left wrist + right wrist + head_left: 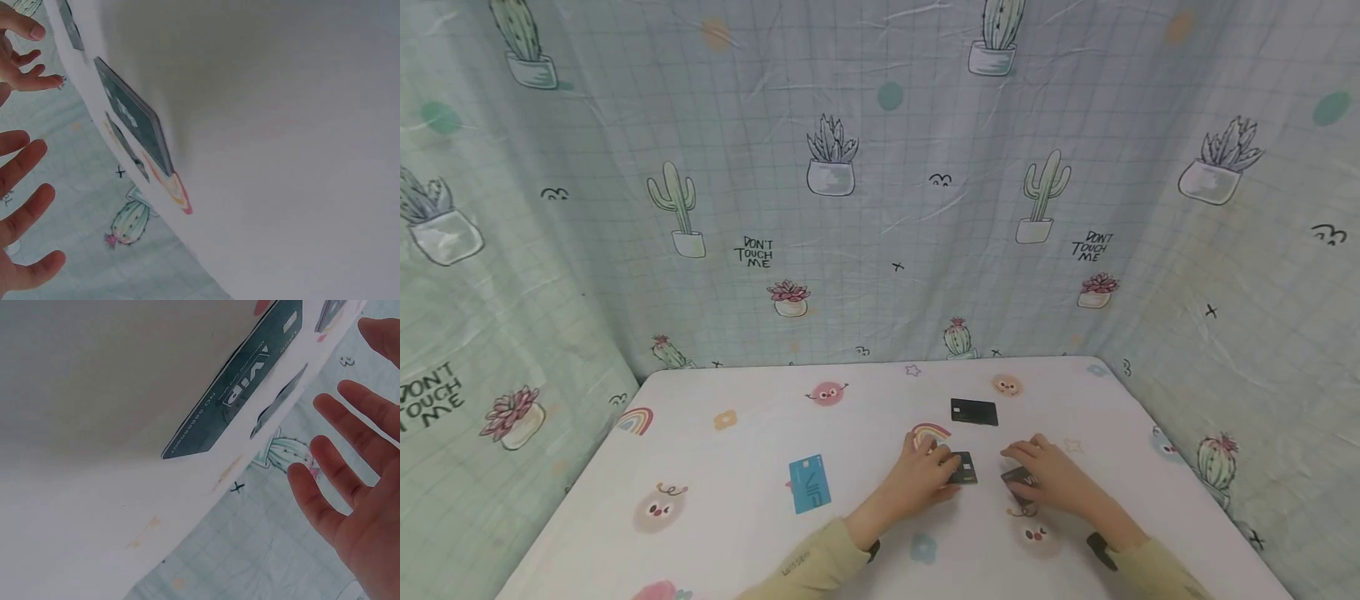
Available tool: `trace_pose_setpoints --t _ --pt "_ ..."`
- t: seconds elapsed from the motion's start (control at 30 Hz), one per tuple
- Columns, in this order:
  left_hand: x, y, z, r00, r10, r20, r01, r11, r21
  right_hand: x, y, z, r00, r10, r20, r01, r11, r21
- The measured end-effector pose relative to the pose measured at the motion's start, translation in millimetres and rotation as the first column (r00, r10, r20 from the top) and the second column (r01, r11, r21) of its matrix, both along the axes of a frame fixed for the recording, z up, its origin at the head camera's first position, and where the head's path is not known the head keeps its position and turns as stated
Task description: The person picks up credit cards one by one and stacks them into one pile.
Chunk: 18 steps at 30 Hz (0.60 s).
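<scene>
My left hand (921, 475) is held with loosely spread fingers over a dark card (964, 468), partly hidden by the hand. In the left wrist view this dark card (131, 112) lies on the table with a layered edge, and the fingers (28, 215) stand apart from it. To its right, my right hand (1054, 475) hovers beside and over a dark VIP card (1019, 481). The right wrist view shows that VIP card (234, 394) flat on the table, with the spread fingers (340, 469) off it. Neither hand visibly holds anything.
A black card (974, 412) lies farther back, beyond both hands. A blue VIP card (809, 483) is left of the left forearm. The white table (737, 500) carries printed cartoon figures, and a cactus-patterned curtain (895, 225) encloses its back and sides.
</scene>
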State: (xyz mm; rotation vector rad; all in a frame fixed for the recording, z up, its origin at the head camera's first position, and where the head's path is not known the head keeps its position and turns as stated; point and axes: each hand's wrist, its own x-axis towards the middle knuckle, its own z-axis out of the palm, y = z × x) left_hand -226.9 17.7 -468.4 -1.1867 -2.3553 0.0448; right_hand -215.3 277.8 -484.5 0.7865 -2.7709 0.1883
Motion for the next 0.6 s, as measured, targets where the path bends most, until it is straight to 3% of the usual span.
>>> trace_pose_setpoints --t 0.23,0.4,0.6 --pt "5.9 15.1 0.8 0.999 0.000 -0.036 0.003 0.998 0.066 11.9 6.8 5.2 0.998 -0.069 0.015 0.069 0.997 -0.022" --pt "10.8 29.3 -1.9 0.999 0.031 -0.040 -0.029 0.998 0.050 17.2 14.8 5.3 0.987 -0.153 0.056 0.154 0.988 -0.014" --pt "12.2 58.7 -2.5 0.993 0.083 -0.088 -0.082 0.997 0.012 20.4 30.0 4.1 0.988 -0.152 -0.027 0.151 0.988 -0.030"
